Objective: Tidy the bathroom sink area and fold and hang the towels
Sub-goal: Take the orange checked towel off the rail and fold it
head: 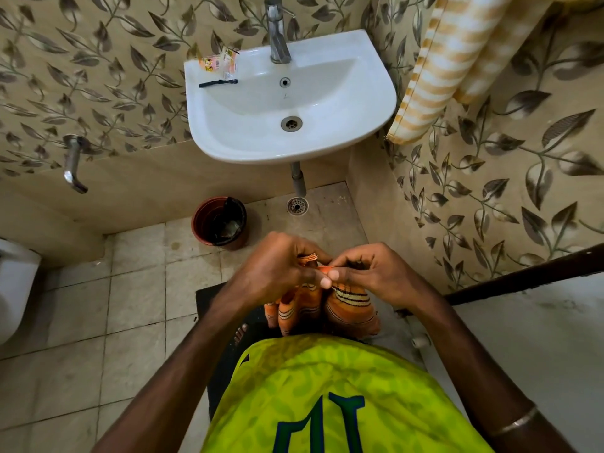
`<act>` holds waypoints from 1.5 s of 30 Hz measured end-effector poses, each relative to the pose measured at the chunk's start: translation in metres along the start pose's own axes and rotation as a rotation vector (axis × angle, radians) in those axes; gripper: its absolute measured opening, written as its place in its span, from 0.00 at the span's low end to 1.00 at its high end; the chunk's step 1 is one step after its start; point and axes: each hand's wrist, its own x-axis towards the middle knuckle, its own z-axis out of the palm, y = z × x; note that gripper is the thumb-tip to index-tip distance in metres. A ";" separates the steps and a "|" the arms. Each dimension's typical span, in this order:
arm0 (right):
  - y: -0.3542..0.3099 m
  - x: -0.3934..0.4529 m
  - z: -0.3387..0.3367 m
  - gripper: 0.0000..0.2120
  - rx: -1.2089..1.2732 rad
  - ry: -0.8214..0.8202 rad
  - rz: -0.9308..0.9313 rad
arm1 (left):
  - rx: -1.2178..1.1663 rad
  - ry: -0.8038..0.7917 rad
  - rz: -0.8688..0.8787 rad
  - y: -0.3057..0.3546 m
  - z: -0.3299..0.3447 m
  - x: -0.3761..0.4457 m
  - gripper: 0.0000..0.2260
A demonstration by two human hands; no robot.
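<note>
An orange towel (349, 305) with dark and cream stripes hangs bunched in front of my body. My left hand (277, 269) and my right hand (369, 273) pinch its top edge together, thumbs almost touching. The white sink (376, 93) is mounted on the wall ahead. On its left rim lie small orange sachets (217, 62) and a thin black strip (218, 83). A yellow and white striped towel (451, 60) hangs on the wall at the upper right.
A chrome tap (277, 31) stands at the sink's back. A brown bin (219, 222) with a black liner sits on the tiled floor below. A wall spout (72, 165) juts out left, a toilet (14, 282) shows at the far left, and a dark mat (209, 305) lies underfoot.
</note>
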 end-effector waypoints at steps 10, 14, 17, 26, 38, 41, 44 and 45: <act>0.011 -0.006 -0.002 0.07 0.053 -0.109 0.114 | -0.008 0.002 -0.006 -0.008 -0.009 -0.003 0.06; 0.017 -0.008 -0.007 0.09 0.033 -0.110 0.136 | -0.032 0.047 -0.042 -0.014 -0.017 -0.004 0.05; 0.017 -0.010 -0.011 0.09 0.012 -0.119 0.141 | -0.049 0.065 -0.071 -0.015 -0.024 -0.005 0.06; 0.007 -0.008 -0.012 0.05 -0.080 0.002 0.062 | 0.028 0.024 -0.146 -0.017 -0.025 0.001 0.16; -0.005 0.003 -0.010 0.06 -0.100 -0.014 0.011 | 0.026 -0.071 0.015 -0.004 0.002 0.013 0.14; -0.003 0.003 -0.009 0.09 -0.073 -0.102 0.050 | 0.079 -0.085 0.006 -0.006 -0.001 0.012 0.12; -0.002 0.003 -0.009 0.09 -0.108 -0.147 0.100 | 0.082 -0.092 0.000 -0.008 -0.002 0.010 0.09; -0.002 0.003 -0.009 0.08 -0.133 -0.157 0.111 | 0.070 -0.082 -0.001 -0.009 -0.003 0.009 0.08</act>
